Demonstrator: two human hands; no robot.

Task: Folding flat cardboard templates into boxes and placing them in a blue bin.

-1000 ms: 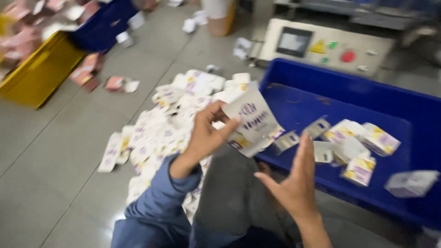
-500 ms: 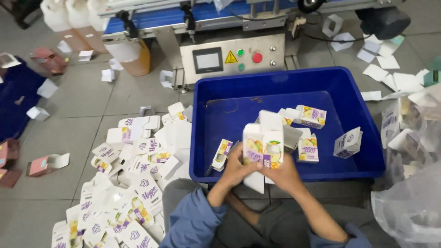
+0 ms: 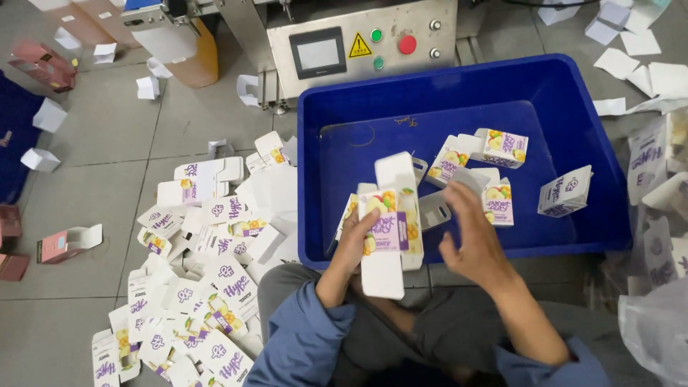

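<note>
1. My left hand (image 3: 352, 247) grips a half-folded white cardboard carton with a purple and yellow fruit print (image 3: 390, 229), fingers closed on its left edge; it stands upright over the near rim of the bin, end flaps open above and below.
2. My right hand (image 3: 473, 240) hovers just beside the carton, fingers spread and holding nothing.
3. The carton sits above the front wall of a large blue plastic bin (image 3: 459, 93), which rests on the floor before my knees.
4. Inside the bin lie several folded cartons of the same print (image 3: 502, 147), some tipped over, scattered towards the right half.
5. Left of the bin, a heap of flat unfolded carton blanks (image 3: 215, 258) spreads over the grey tiled floor (image 3: 107, 143).
6. Behind the bin stands a metal control box (image 3: 358, 43) with a small screen, a yellow triangular warning sign, green buttons and a red button.
7. Pink cartons (image 3: 61, 244) lie at the far left; white paper scraps litter the upper right.
</note>
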